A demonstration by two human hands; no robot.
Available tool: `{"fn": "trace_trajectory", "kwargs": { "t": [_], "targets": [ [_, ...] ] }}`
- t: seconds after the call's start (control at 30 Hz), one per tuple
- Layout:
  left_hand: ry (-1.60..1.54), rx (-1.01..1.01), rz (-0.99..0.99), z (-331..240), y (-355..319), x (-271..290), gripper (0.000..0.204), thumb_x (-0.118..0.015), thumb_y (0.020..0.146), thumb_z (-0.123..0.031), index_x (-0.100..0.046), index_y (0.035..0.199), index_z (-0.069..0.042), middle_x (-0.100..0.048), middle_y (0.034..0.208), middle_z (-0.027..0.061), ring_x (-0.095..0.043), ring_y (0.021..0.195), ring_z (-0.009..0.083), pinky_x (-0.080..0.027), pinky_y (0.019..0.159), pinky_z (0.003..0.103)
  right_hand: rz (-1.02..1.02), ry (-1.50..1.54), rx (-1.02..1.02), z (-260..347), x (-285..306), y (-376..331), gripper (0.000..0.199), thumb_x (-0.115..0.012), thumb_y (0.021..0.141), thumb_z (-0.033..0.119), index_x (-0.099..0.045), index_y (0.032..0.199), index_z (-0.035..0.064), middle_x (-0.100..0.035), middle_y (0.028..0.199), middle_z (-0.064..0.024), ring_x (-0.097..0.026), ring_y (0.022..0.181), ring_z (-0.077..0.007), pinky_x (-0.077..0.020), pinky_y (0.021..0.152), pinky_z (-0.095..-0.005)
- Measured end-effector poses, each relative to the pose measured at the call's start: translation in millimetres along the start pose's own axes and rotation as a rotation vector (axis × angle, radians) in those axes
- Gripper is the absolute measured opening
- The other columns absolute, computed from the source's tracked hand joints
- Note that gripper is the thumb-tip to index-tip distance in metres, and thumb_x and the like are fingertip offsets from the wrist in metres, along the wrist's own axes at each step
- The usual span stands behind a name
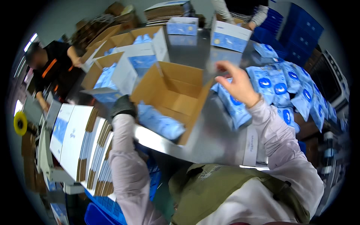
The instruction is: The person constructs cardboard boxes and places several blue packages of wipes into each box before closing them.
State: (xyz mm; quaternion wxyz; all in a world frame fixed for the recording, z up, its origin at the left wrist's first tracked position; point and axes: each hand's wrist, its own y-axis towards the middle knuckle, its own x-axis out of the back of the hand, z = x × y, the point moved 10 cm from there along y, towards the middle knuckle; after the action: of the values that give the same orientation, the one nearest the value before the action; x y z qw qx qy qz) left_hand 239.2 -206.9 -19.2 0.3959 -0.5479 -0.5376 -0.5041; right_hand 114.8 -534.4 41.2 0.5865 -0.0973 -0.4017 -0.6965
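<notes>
In front of me on the steel table stands an open cardboard box, brown inside. One light-blue soft packet lies in its near left part. My left hand, in a dark glove, is against the box's left near edge; its fingers are too dark and blurred to make out. Just beyond the box's right wall, my bare right hand hangs with thumb and fingers apart and nothing between them. Below it another blue packet lies on the table, beside a heap of similar packets.
Flat folded cartons are stacked at left. Part-filled boxes stand beyond my left hand. Two people work nearby, one at left, another behind a white-and-blue box. Blue crates rise at far right. A white strip lies at the near edge.
</notes>
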Motion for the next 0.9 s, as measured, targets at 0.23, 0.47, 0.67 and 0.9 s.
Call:
{"fn": "trace_trajectory", "kwargs": {
  "t": [0.23,0.47,0.67,0.9],
  "targets": [
    [-0.406,-0.653,-0.647,-178.9,-115.6,62.6,0.031,-0.064,0.075,-0.01,-0.055,0.103,0.002,-0.06,0.092,0.0188,-0.06,0.086,0.0326,-0.048,0.076,0.039,0.406,-0.983,-0.685,-209.5,-10.2,-107.6,0.107,-0.077,0.052,0.042,-0.021,0.137,0.0079,-0.041,0.124,-0.0271,-0.045,0.112,-0.0381,-0.0414,0.088,-0.0419],
    [-1.179,0.257,0.465,-201.5,-142.5,-260.2,0.075,-0.072,0.073,-0.026,-0.032,0.128,0.004,-0.048,0.12,0.0214,-0.05,0.108,0.0272,-0.042,0.088,0.035,0.383,0.043,-0.497,-212.7,-1.7,-88.9,0.083,-0.072,0.065,0.038,-0.035,0.13,0.0026,-0.043,0.127,-0.0175,-0.042,0.118,-0.03,-0.0406,0.09,-0.0397],
    [-1.343,0.134,0.519,-225.4,-138.7,-233.9,0.066,-0.069,0.075,-0.029,-0.038,0.122,0.004,-0.049,0.117,0.018,-0.049,0.108,0.0269,-0.039,0.092,0.035,0.044,-1.239,-1.047,-319.8,147.7,-109.8,0.094,-0.074,0.052,0.042,-0.035,0.13,0.0068,-0.048,0.116,-0.026,-0.051,0.102,-0.0381,-0.0472,0.077,-0.0448],
    [-1.462,0.23,0.643,-244.7,-138.1,-225.1,0.08,-0.074,0.07,-0.025,-0.028,0.129,0.002,-0.047,0.12,0.0164,-0.048,0.108,0.0254,-0.04,0.09,0.034,0.315,0.336,-0.62,-270.6,20.8,-83.3,0.064,-0.064,0.054,0.014,-0.05,0.115,0.0035,-0.06,0.095,-0.0153,-0.057,0.091,-0.0284,-0.0463,0.08,-0.0348]
  ]
}}
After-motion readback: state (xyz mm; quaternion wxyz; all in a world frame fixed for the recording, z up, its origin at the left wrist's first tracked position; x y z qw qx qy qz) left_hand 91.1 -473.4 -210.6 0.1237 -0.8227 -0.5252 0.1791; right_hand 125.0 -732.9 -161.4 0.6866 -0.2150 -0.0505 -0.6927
